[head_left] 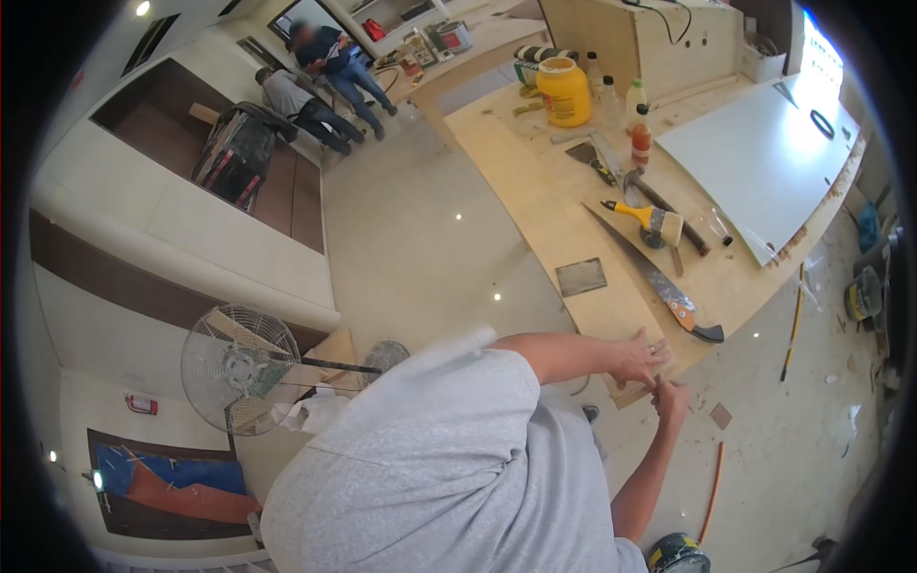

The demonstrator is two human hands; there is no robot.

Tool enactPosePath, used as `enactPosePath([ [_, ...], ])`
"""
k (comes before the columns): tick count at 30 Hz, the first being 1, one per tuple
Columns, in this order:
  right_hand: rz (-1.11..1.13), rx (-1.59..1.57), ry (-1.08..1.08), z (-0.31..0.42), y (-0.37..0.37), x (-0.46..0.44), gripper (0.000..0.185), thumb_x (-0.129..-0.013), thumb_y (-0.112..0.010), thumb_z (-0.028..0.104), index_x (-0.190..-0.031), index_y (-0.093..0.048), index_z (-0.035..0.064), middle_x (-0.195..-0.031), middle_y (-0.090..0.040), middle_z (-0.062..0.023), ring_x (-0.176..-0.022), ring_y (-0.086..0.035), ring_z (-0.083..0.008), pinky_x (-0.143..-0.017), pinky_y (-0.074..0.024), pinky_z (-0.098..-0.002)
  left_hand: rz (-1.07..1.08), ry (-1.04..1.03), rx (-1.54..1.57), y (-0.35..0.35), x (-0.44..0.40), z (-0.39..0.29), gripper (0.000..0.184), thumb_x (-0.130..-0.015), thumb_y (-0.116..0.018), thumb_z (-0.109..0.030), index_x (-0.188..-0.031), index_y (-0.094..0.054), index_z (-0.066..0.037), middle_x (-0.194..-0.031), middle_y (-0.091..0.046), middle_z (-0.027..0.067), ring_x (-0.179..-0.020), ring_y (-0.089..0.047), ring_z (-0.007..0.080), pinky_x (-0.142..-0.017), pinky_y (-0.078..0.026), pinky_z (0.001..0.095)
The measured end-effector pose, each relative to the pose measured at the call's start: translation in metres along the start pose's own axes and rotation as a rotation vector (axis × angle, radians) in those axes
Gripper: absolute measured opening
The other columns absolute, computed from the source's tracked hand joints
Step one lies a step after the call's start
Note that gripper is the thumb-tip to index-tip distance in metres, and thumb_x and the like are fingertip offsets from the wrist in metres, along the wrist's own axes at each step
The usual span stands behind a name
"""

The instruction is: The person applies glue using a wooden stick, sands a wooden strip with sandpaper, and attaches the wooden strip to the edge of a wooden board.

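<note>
My left hand (638,360) lies with fingers spread on the light plywood tabletop (516,181), near its front corner. Right beside it, my right hand (671,399) is closed at the corner's edge, and whatever its fingers grip is hidden. A handsaw (666,289) with an orange and black handle lies just beyond my left hand. Near the table's edge is a grey rectangular sanding sheet (582,277). Past the saw lie a paintbrush (650,219) with a yellow handle, a hammer (673,212) and a putty knife (592,162).
A yellow tub (564,93) and several bottles stand farther back, beside a white panel (764,162). A caged fan (241,368) stands behind me. Two people (320,91) stand across the room. A bucket (678,554) and an orange rod (713,492) are on the floor.
</note>
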State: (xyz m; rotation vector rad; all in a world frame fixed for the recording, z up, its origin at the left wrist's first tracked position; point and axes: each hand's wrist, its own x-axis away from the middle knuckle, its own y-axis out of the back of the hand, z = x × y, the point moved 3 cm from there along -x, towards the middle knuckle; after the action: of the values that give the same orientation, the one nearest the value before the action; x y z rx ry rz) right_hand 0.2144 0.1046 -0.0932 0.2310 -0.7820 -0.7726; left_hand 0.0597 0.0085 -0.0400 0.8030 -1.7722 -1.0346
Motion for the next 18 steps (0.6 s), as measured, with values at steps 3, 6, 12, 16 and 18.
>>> enactPosePath([
  [3,0.005,-0.011,-0.008,0.0026,0.0018,0.0031,0.041,-0.093,-0.072,0.033,-0.073,-0.075,-0.0030,-0.055,-0.063,-0.0088,-0.046,-0.059,-0.0165,-0.048,-0.0446,-0.0331,0.008,0.003,0.006,0.0006,0.0003,-0.0004,0.077,-0.078,-0.091,-0.027,-0.146,-0.059,-0.043,-0.177,-0.017,0.0233,-0.164,-0.007,0.0507,-0.112,-0.028,0.0894],
  [6,0.014,-0.039,-0.004,0.0017,0.0013,0.0033,0.041,-0.092,-0.073,0.032,-0.073,-0.075,-0.0049,-0.056,-0.064,-0.0098,-0.047,-0.061,-0.0171,-0.049,-0.0469,-0.0329,0.016,0.004,-0.002,-0.0019,-0.0004,0.0003,0.077,-0.079,-0.091,-0.028,-0.146,-0.059,-0.042,-0.177,-0.016,0.0234,-0.164,-0.006,0.0507,-0.113,-0.028,0.0895],
  [12,0.021,-0.046,0.041,-0.0049,-0.0014,-0.0022,0.043,-0.094,-0.071,0.036,-0.072,-0.073,-0.0008,-0.054,-0.060,-0.0067,-0.044,-0.054,-0.0147,-0.043,-0.0385,-0.0316,0.009,0.004,0.002,-0.0023,-0.0006,0.0011,0.077,-0.079,-0.091,-0.028,-0.147,-0.059,-0.042,-0.177,-0.015,0.0241,-0.164,-0.006,0.0505,-0.114,-0.028,0.0887],
  [16,0.025,-0.047,0.030,-0.0054,-0.0021,-0.0028,0.044,-0.094,-0.070,0.037,-0.072,-0.073,-0.0006,-0.054,-0.060,-0.0065,-0.043,-0.054,-0.0146,-0.043,-0.0384,-0.0318,0.005,0.007,0.013,-0.0021,-0.0002,0.0006,0.079,-0.077,-0.092,-0.027,-0.148,-0.059,-0.042,-0.177,-0.014,0.0247,-0.164,-0.007,0.0501,-0.114,-0.027,0.0881],
  [18,0.022,-0.044,0.025,-0.0044,-0.0023,-0.0021,0.044,-0.095,-0.070,0.037,-0.072,-0.072,-0.0004,-0.054,-0.060,-0.0065,-0.043,-0.054,-0.0147,-0.043,-0.0384,-0.0319,-0.001,0.005,0.025,-0.0028,0.0003,0.0014,0.080,-0.077,-0.092,-0.026,-0.148,-0.059,-0.042,-0.177,-0.015,0.0245,-0.165,-0.007,0.0499,-0.114,-0.027,0.0884],
])
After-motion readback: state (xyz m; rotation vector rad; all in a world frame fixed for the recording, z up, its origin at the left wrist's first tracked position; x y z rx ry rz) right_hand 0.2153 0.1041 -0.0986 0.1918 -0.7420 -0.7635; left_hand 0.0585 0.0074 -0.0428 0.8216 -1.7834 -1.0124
